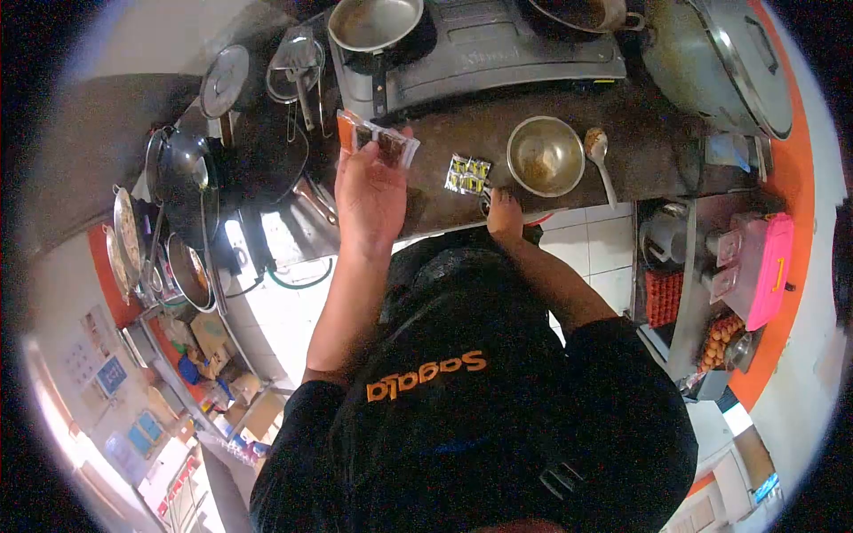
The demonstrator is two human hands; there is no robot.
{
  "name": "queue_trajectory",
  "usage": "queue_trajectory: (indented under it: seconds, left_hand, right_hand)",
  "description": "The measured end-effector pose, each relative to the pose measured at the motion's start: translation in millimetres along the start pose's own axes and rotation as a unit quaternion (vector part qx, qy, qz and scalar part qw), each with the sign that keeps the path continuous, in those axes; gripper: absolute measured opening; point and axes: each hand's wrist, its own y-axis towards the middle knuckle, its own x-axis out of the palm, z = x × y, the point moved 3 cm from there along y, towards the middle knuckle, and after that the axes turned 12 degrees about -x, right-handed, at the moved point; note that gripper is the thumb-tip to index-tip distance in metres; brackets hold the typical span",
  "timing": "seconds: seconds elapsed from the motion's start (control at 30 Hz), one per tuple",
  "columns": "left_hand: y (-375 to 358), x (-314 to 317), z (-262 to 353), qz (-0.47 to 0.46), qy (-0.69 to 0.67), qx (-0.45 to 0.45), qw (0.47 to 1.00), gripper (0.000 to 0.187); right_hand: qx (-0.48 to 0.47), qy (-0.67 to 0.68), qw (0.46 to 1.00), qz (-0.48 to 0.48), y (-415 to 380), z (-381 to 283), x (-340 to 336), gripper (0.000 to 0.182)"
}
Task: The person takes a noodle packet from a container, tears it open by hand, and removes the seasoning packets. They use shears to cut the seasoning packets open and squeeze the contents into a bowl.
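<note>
My left hand [371, 191] is raised over the counter [444, 133], its fingers closed on a clear and orange packet [387, 145] with dark brown contents. Near the counter's front edge is my right hand [505, 216], fingers curled beside a small dark object that is too small to name. Just above that hand lie silver, black and yellow sachets [467, 173]. To their right sits a metal bowl [546, 156] with a little brownish matter inside. A spoon [599, 164] with brown residue rests right of the bowl.
A stove [480, 71] with a pan [376, 25] and a dark wok [582, 11] stands at the back. At the back right is a large lidded pot [702, 67]. Pans and utensils crowd the left side. Shelves at right hold a pink box [769, 271] and eggs [718, 345].
</note>
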Motion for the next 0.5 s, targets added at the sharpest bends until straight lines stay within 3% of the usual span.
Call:
queue_trajectory:
  seconds: [0.13, 0.23, 0.3, 0.33, 0.37, 0.43, 0.47, 0.5]
  left_hand:
    - [-12, 1, 5, 0.013, 0.003, 0.003, 1.0, 0.031]
    - [-16, -9, 6, 0.0, -0.017, 0.006, 1.0, 0.033]
    - [-19, -19, 5, 0.005, -0.045, -0.007, 0.999, 0.035]
    - [-20, -20, 4, -0.001, -0.052, -0.002, 0.999, 0.036]
    - [-20, -20, 3, -0.007, -0.058, 0.003, 0.998, 0.037]
    - [-20, -19, 1, 0.008, -0.06, 0.006, 0.998, 0.042]
    - [-20, -21, 1, 0.003, -0.059, 0.002, 0.998, 0.043]
    - [-21, -22, -1, -0.002, -0.058, -0.002, 0.998, 0.045]
  right_hand:
    - [0.043, 0.049, 0.996, -0.055, 0, 6, 11, 0.042]
    - [0.059, 0.138, 0.981, -0.121, -1, 2, -24, 0.032]
    - [-0.034, 0.399, 0.883, -0.244, -2, 8, -36, 0.018]
    - [-0.14, 0.448, 0.856, -0.215, -8, 15, -39, 0.013]
    - [-0.142, 0.444, 0.858, -0.216, -10, 22, -50, 0.013]
    - [0.064, 0.681, 0.647, -0.338, -19, 34, -65, 0.014]
    - [0.115, 0.742, 0.566, -0.34, -25, 33, -77, 0.018]
    - [0.115, 0.74, 0.57, -0.339, -27, 33, -87, 0.018]
